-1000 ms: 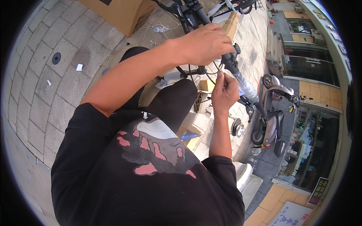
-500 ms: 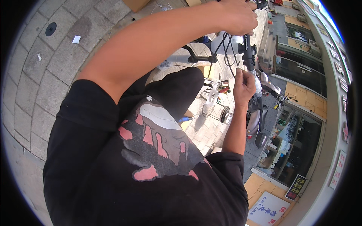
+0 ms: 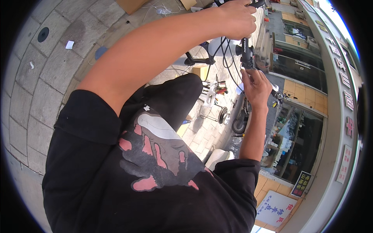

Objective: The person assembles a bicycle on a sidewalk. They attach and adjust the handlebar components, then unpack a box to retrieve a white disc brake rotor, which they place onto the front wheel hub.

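Note:
A bicycle handlebar [image 3: 244, 50], black with white lettering, runs up and down in front of me, with a dark stem clamp [image 3: 248, 60] on it. My left hand [image 3: 237, 21] reaches across from the left, its fingers curled over the far part of the bar. Beside the clamp, my right hand [image 3: 257, 87] is closed, thumb and fingertips pinched together close to the bar. What lies between them is too small to make out. Several black cables [image 3: 226, 58] loop down on the left of the bar, in front of a pale wrapped frame tube [image 3: 217, 46].
Hand tools [image 3: 219, 88] lie on the paving below, near a wheel-like part [image 3: 224, 115] and a small cardboard box [image 3: 200, 72]. Parked scooters [image 3: 241, 120] stand on the right before a glass shopfront [image 3: 293, 143]. My bent knee [image 3: 190, 87] is under the bicycle.
My right hand has moved up against the bar near the clamp; before, it was pinching lower, beside a cable. My left hand stays on the bar. The whole view has shifted slightly.

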`<action>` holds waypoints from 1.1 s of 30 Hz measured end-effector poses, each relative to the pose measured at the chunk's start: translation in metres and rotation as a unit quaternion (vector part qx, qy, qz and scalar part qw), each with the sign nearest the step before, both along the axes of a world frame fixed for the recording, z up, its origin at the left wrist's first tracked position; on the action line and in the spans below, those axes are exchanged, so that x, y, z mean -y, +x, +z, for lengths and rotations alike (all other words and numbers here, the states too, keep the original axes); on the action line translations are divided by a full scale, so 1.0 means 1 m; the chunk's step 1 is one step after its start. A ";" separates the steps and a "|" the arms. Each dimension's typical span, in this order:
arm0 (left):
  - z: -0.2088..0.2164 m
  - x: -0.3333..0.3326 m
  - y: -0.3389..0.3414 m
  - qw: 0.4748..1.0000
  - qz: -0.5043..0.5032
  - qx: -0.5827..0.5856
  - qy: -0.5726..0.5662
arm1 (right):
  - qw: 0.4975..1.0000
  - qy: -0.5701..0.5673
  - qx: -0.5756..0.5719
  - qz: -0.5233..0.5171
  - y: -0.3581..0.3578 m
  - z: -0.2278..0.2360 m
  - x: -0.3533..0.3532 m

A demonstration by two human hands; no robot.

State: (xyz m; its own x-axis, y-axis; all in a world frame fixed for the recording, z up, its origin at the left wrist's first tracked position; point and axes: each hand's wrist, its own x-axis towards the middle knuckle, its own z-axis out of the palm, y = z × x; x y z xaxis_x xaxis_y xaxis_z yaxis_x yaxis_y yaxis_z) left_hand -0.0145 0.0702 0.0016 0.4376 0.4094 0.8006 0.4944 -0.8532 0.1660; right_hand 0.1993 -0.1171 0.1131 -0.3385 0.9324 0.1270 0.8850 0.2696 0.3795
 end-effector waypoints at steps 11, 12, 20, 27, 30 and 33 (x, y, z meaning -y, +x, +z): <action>0.020 0.021 -0.023 0.998 0.009 -0.034 -0.046 | 0.999 -0.015 0.032 0.009 0.012 0.049 0.004; 0.023 0.028 -0.018 0.996 0.005 -0.067 -0.061 | 0.999 -0.023 0.029 0.018 0.013 0.049 0.001; 0.016 0.063 0.037 0.982 -0.069 -0.105 -0.140 | 0.994 -0.065 0.048 0.076 0.004 0.049 -0.016; -0.012 0.066 0.054 0.996 -0.050 0.011 -0.076 | 0.992 -0.085 0.057 0.076 -0.003 0.056 -0.019; -0.017 0.066 0.056 0.997 -0.041 0.030 -0.062 | 0.990 -0.097 0.071 0.069 -0.009 0.058 -0.019; -0.020 0.067 0.058 0.997 -0.033 0.044 -0.055 | 0.988 -0.111 0.089 0.064 -0.013 0.060 -0.022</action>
